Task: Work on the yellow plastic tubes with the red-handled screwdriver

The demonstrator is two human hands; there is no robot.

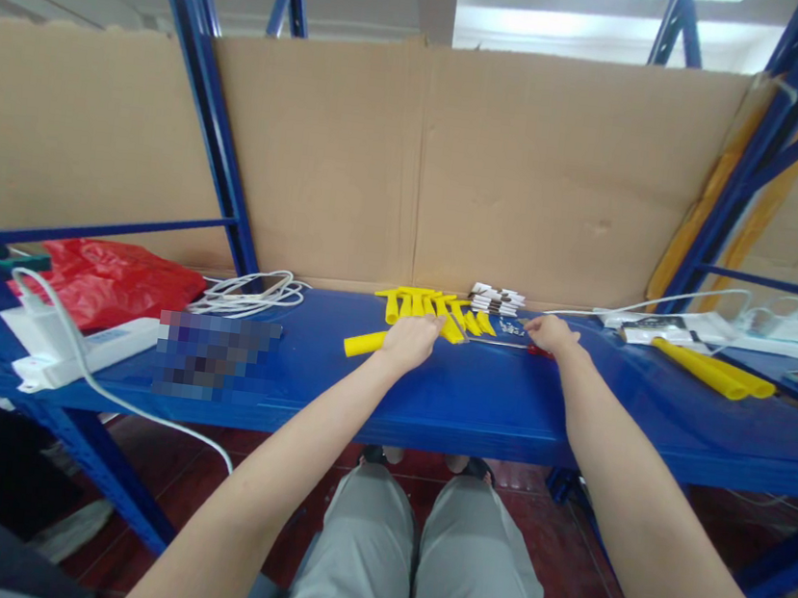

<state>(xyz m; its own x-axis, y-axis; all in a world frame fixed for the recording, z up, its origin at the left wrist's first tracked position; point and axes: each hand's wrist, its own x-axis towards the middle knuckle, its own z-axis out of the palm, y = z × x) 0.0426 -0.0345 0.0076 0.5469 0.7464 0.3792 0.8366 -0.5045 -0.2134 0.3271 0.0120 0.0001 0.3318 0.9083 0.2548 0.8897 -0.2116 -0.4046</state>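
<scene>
My left hand (pixel 409 341) is closed around a yellow tube (pixel 362 343), whose end sticks out to the left of the fist. Just beyond it lies a row of yellow T-shaped plastic pieces (pixel 417 303), with smaller curved yellow pieces (pixel 479 323) to their right. My right hand (pixel 552 335) has its fingertips pinched together beside a scatter of small metal parts (pixel 512 328). What it pinches, if anything, is too small to see. Under that hand shows the red handle of a screwdriver (pixel 540 351), its thin shaft pointing left. Behind the metal parts is a stack of white-and-brown pieces (pixel 496 299).
Cardboard (pixel 531 170) walls the back of the blue shelf (pixel 460 394). To the left are a red plastic bag (pixel 117 284), a coiled white cable (pixel 254 295) and a power strip (pixel 110 341). Long yellow tubes (pixel 714 372) lie at right, near white power strips (pixel 773 330).
</scene>
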